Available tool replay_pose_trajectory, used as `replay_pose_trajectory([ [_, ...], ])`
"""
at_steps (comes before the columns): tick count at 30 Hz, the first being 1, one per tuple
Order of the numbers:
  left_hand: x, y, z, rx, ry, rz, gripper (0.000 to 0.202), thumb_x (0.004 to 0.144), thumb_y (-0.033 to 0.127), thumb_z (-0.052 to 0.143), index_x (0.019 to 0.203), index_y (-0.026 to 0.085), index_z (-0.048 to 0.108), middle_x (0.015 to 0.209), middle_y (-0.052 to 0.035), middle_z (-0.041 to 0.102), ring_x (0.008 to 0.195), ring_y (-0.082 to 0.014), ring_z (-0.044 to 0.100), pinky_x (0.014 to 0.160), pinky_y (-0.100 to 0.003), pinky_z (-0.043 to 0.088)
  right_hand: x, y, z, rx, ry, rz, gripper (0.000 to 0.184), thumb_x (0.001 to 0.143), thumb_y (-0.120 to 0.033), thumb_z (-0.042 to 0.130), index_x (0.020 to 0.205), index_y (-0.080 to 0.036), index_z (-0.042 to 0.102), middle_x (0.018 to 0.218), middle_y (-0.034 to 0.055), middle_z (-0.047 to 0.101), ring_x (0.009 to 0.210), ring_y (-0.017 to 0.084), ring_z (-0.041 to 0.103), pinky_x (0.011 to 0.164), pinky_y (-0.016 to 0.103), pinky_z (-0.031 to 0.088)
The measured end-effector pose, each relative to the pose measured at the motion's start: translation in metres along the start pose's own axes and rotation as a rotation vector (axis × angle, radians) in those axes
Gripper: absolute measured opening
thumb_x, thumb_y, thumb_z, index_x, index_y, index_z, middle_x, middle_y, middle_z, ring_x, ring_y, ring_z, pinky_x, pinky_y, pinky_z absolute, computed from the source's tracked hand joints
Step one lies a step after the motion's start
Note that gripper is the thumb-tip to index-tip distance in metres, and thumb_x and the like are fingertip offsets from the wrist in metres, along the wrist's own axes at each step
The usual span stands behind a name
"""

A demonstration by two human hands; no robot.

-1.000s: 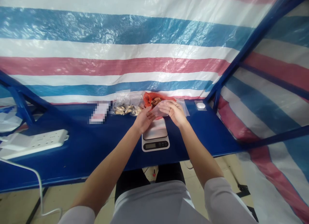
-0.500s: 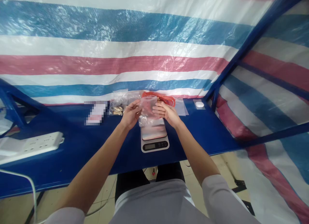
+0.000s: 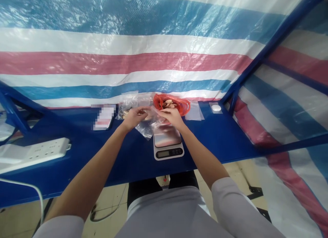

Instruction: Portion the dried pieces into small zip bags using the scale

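A clear plastic bag (image 3: 147,129) hangs between my hands, its lower part just left of the kitchen scale (image 3: 168,141). My left hand (image 3: 136,117) grips the bag's upper left edge with bent fingers. On the other side my right hand (image 3: 171,117) pinches its upper right edge, above the scale's platform. Behind my right hand lies an open red bag (image 3: 186,109) holding flat, brownish slices (image 3: 169,104). Partly hidden by my left hand is another clear bag (image 3: 128,101) with pale pieces in it.
Flat clear bags (image 3: 194,111) lie right of the red bag, with a white rounded object (image 3: 216,108) farther right. A blurred-out phone-like item (image 3: 104,117) and a white power strip (image 3: 48,150) are on the left of the blue table (image 3: 217,142). Striped sheeting (image 3: 123,64) stands behind.
The clear bag has swung from upright above the scale to a tilt toward the left. Both hands have turned over it, and the slices in the red bag now show. The view has shifted slightly.
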State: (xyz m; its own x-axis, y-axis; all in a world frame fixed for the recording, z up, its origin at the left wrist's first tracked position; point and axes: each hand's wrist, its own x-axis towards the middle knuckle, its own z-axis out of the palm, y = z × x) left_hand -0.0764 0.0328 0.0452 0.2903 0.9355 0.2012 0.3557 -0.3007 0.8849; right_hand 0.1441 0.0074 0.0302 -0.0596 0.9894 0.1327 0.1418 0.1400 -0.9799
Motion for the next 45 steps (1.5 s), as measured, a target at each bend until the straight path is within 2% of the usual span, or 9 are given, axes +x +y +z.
replay_pose_trajectory([
  [3, -0.004, 0.004, 0.009, 0.25, 0.163, 0.194, 0.035, 0.08, 0.036, 0.067, 0.109, 0.018, 0.076, 0.107, -0.008, 0.075, 0.085, -0.0204, 0.067, 0.077, -0.032, 0.055, -0.001, 0.007, 0.002, -0.159, 0.103, -0.067, 0.014, 0.083, -0.033, 0.075, 0.084, -0.022, 0.083, 0.074, -0.0006, 0.077, 0.078, 0.02, 0.074, 0.082, 0.031, 0.059],
  [6, -0.01, 0.014, 0.022, 0.325, 0.206, 0.28, 0.031, 0.086, 0.041, 0.064, 0.105, 0.019, 0.075, 0.103, -0.008, 0.076, 0.091, -0.0219, 0.067, 0.079, -0.032, 0.054, -0.005, 0.008, 0.002, -0.259, 0.17, -0.113, 0.013, 0.085, -0.03, 0.073, 0.086, -0.022, 0.083, 0.076, 0.0001, 0.078, 0.078, 0.02, 0.074, 0.079, 0.029, 0.057],
  [12, -0.002, 0.025, 0.043, -0.006, 0.108, -0.022, 0.045, 0.087, 0.057, 0.06, 0.069, 0.016, 0.07, 0.062, -0.0034, 0.066, 0.057, -0.0153, 0.059, 0.059, -0.028, 0.048, -0.015, -0.001, 0.006, -0.495, 0.13, -0.276, 0.015, 0.09, -0.024, 0.068, 0.094, -0.021, 0.082, 0.08, 0.0025, 0.078, 0.074, 0.017, 0.071, 0.073, 0.025, 0.052],
  [16, 0.007, 0.023, 0.047, -0.24, 0.105, -0.211, 0.043, 0.08, 0.055, 0.069, 0.061, 0.017, 0.065, 0.058, -0.0036, 0.065, 0.051, -0.0134, 0.057, 0.052, -0.026, 0.046, -0.018, -0.001, 0.007, -0.628, 0.094, -0.364, 0.017, 0.092, -0.024, 0.065, 0.09, -0.02, 0.082, 0.079, 0.0026, 0.077, 0.072, 0.015, 0.067, 0.07, 0.024, 0.047],
  [21, 0.008, 0.019, 0.047, -0.345, 0.104, -0.283, 0.032, 0.07, 0.044, 0.077, 0.062, 0.015, 0.067, 0.059, -0.0032, 0.066, 0.053, -0.0126, 0.058, 0.056, -0.025, 0.048, -0.02, 0.001, 0.002, -0.535, 0.073, -0.346, 0.017, 0.093, -0.03, 0.067, 0.091, -0.021, 0.081, 0.08, 0.0022, 0.078, 0.072, 0.016, 0.069, 0.072, 0.025, 0.049],
  [31, 0.003, 0.017, 0.048, -0.288, 0.036, -0.138, 0.047, 0.062, 0.06, 0.082, 0.069, 0.015, 0.071, 0.064, -0.0042, 0.07, 0.062, -0.0156, 0.061, 0.066, -0.029, 0.051, -0.005, 0.007, -0.008, -0.208, 0.055, -0.121, 0.013, 0.082, -0.024, 0.078, 0.094, -0.021, 0.079, 0.092, 0.0018, 0.08, 0.09, 0.019, 0.076, 0.086, 0.029, 0.058],
  [39, -0.001, 0.01, 0.024, 0.257, 0.025, 0.095, 0.032, 0.077, 0.05, 0.066, 0.071, 0.018, 0.07, 0.071, -0.0044, 0.073, 0.064, -0.0168, 0.063, 0.066, -0.028, 0.051, -0.005, 0.004, -0.021, -0.304, 0.1, -0.144, 0.008, 0.082, -0.027, 0.076, 0.084, -0.023, 0.083, 0.077, 0.0007, 0.078, 0.083, 0.019, 0.074, 0.084, 0.029, 0.058],
  [42, -0.008, 0.01, 0.025, 0.315, 0.042, 0.195, 0.034, 0.084, 0.049, 0.06, 0.085, 0.017, 0.073, 0.085, -0.0087, 0.076, 0.076, -0.0211, 0.069, 0.076, -0.033, 0.056, -0.005, -0.002, -0.019, -0.361, 0.103, -0.144, 0.009, 0.082, -0.023, 0.075, 0.082, -0.024, 0.083, 0.071, -0.0007, 0.075, 0.08, 0.018, 0.073, 0.081, 0.028, 0.058],
  [45, -0.016, 0.009, 0.033, 0.329, 0.062, 0.296, 0.049, 0.089, 0.052, 0.059, 0.12, 0.015, 0.069, 0.116, -0.0149, 0.074, 0.108, -0.0284, 0.07, 0.098, -0.042, 0.055, -0.004, -0.005, -0.015, -0.404, 0.128, -0.181, 0.011, 0.081, -0.02, 0.075, 0.079, -0.026, 0.084, 0.075, -0.0003, 0.077, 0.083, 0.019, 0.072, 0.083, 0.029, 0.057],
])
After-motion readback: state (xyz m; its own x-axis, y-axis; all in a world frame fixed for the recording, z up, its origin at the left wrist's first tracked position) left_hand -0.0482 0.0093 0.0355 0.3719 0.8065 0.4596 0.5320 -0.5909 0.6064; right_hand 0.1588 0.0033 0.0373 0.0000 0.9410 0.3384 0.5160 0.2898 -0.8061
